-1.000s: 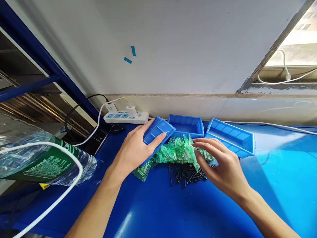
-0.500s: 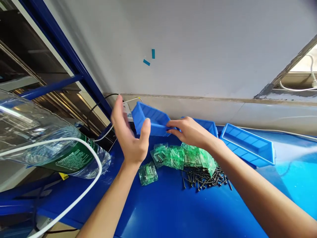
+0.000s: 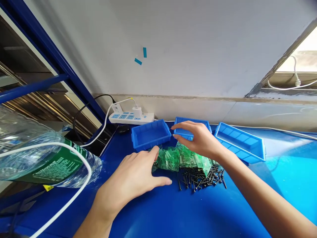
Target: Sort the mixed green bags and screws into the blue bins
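Observation:
Over the left end of the green plastic packets point(image 3: 170, 159), my left hand point(image 3: 133, 177) is open, thumb and fingers apart, hiding part of them. My right hand point(image 3: 199, 137) hovers over the packets in front of the middle blue bin point(image 3: 183, 131), its thumb and fingers apart with nothing between them. A left blue bin point(image 3: 151, 133) lies flat on the blue table point(image 3: 178, 215). The right blue bin point(image 3: 241, 140) sits at an angle beyond my right wrist. Black screws point(image 3: 198, 180) lie in a pile at the packets' front edge.
A white power strip point(image 3: 148, 118) with plugs lies along the wall behind the left bin. A large clear bottle with a green label point(image 3: 59, 165) is at the left, and a white cable point(image 3: 85, 185) curves in front of it. A blue metal frame point(image 3: 81, 91) rises behind.
The left bin, tilted and held by my right hand before, now rests flat on the table, let go. My left hand has come down over the packets. The view has shifted slightly.

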`<control>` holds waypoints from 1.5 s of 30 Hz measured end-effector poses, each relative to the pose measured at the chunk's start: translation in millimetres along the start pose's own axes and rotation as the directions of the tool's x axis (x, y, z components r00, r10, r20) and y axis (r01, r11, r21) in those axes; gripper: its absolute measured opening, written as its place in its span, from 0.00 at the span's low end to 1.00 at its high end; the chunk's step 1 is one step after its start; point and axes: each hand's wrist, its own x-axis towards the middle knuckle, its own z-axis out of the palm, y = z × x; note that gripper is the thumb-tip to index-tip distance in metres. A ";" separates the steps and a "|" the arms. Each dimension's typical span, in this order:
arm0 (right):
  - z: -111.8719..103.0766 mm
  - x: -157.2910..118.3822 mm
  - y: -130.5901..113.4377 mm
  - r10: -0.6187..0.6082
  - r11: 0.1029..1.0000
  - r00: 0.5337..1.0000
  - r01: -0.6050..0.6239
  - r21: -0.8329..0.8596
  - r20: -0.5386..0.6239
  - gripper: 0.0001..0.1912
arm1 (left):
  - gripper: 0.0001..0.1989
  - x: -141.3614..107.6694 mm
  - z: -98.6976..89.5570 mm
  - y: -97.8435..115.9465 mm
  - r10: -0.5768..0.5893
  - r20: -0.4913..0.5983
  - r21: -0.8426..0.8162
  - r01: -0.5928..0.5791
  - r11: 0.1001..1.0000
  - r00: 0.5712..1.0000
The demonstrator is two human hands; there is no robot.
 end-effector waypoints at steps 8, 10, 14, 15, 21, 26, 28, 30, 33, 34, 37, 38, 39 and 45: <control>-19.5 -77.1 30.9 0.055 0.946 0.960 -0.138 -0.292 -0.274 0.12 | 0.47 13.7 8.3 8.6 -0.150 0.120 0.036 0.147 0.988 0.981; -19.2 -92.2 36.5 0.048 0.928 0.939 -0.168 -0.333 -0.340 0.13 | 0.45 20.4 13.0 7.9 -0.151 0.068 0.034 0.149 0.988 0.986; -22.1 -107.5 44.3 0.133 0.915 0.921 -0.257 -0.312 -0.366 0.13 | 0.44 30.3 22.6 13.4 -0.106 0.022 -0.068 0.108 0.992 0.994; -23.1 -108.6 45.2 0.160 0.915 0.915 -0.278 -0.293 -0.369 0.13 | 0.45 32.1 24.8 16.3 -0.096 0.024 -0.097 0.098 0.990 0.995; -23.9 -108.1 41.4 0.213 0.917 0.885 -0.328 -0.228 -0.414 0.11 | 0.47 40.6 38.9 24.2 -0.003 -0.041 -0.197 -0.005 0.980 0.999; -22.9 -107.3 36.8 0.234 0.915 0.886 -0.339 -0.216 -0.400 0.11 | 0.37 36.7 36.3 26.4 0.039 -0.246 -0.207 -0.092 0.974 0.968; -25.4 -106.3 35.3 0.193 0.917 0.890 -0.313 -0.246 -0.413 0.11 | 0.35 34.0 28.9 32.4 0.004 -0.244 -0.128 -0.036 0.991 0.970; -30.0 -105.1 33.4 0.124 0.923 0.902 -0.258 -0.285 -0.413 0.10 | 0.28 35.5 21.8 39.4 0.020 -0.281 -0.074 -0.042 0.996 0.960; -39.1 -104.8 31.0 0.048 0.939 0.918 -0.176 -0.296 -0.394 0.10 | 0.19 49.4 17.0 46.7 0.178 -0.457 0.003 -0.199 0.980 0.871; -42.0 -105.4 31.0 0.039 0.942 0.924 -0.160 -0.294 -0.380 0.10 | 0.18 56.3 17.4 47.8 0.230 -0.524 0.051 -0.239 0.970 0.820; -47.2 -108.6 34.7 0.043 0.938 0.941 -0.154 -0.310 -0.336 0.10 | 0.22 75.3 24.7 48.1 0.272 -0.544 0.106 -0.257 0.961 0.794; -47.3 -109.9 37.2 0.053 0.935 0.946 -0.161 -0.318 -0.321 0.11 | 0.24 79.4 28.6 47.8 0.250 -0.503 0.091 -0.237 0.967 0.827; -46.7 -111.2 40.1 0.065 0.932 0.949 -0.168 -0.322 -0.307 0.11 | 0.26 81.9 32.8 47.5 0.232 -0.463 0.072 -0.225 0.972 0.855; -37.7 -116.1 55.5 0.099 0.924 0.965 -0.180 -0.337 -0.244 0.14 | 0.32 78.0 53.1 47.6 0.258 -0.453 0.066 -0.256 0.964 0.854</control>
